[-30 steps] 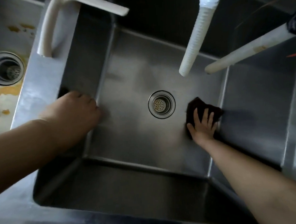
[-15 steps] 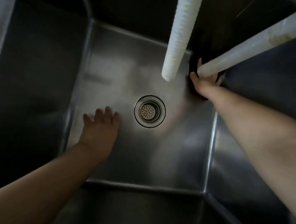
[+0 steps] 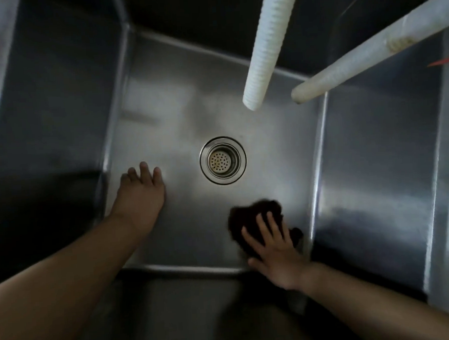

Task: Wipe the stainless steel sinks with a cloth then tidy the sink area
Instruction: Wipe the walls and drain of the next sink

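From the head view, your right hand [image 3: 277, 253] presses the dark cloth [image 3: 254, 220] flat, fingers spread, near the sink [image 3: 178, 99] floor's front right corner. Your left hand [image 3: 141, 192] rests open beside the drain [image 3: 223, 160]. Bunched cloth may skip that corner seam.
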Motion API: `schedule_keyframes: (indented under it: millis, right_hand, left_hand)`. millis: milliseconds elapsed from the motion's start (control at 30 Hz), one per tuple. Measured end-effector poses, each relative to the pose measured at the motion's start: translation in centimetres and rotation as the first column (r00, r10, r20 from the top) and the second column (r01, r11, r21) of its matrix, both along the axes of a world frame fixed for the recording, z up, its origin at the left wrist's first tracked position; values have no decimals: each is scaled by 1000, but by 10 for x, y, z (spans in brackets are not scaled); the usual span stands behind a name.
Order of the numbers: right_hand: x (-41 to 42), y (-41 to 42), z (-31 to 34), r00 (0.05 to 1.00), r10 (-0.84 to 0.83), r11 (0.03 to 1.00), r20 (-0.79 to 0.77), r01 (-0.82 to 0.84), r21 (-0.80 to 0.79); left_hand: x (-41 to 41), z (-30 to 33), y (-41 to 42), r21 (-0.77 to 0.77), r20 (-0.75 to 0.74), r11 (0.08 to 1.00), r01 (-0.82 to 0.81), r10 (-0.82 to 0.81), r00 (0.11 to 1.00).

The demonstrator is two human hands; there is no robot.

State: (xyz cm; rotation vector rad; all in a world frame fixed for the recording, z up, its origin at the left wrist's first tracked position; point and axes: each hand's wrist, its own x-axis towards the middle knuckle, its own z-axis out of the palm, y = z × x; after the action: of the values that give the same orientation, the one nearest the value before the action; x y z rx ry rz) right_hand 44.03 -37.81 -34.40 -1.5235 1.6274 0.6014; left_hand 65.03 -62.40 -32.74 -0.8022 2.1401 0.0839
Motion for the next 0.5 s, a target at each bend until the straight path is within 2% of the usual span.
schedule_keyframes:
  millis: [33, 100, 200, 300, 367, 500]
  right_hand:
    - [5, 4, 3, 996, 27, 1000, 80, -26, -7]
    - [8, -2, 5, 992, 3, 997, 126, 6, -72]
    - [0, -37, -8, 989, -149, 962, 23, 151, -228]
    - [-19, -102, -29, 928, -358, 881, -104, 299, -366]
    - [-39, -150, -38, 886, -447, 813, -121, 346, -468]
    - [-86, -237, -41, 899, -422, 769, -119, 286, -571]
  left_hand:
    - [1, -1, 0, 4, -6, 1000, -4, 4, 1000]
    - [3, -1, 0, 10, -18, 1000, -11, 11, 1000]
    - [4, -2, -1, 21, -39, 1000, -18, 19, 999]
    - [6, -5, -2, 34, -53, 999, -23, 24, 998]
    - [6, -7, -2, 41, -51, 999, -25, 27, 998]
    - [7, -12, -2, 36, -49, 999, -25, 26, 998]
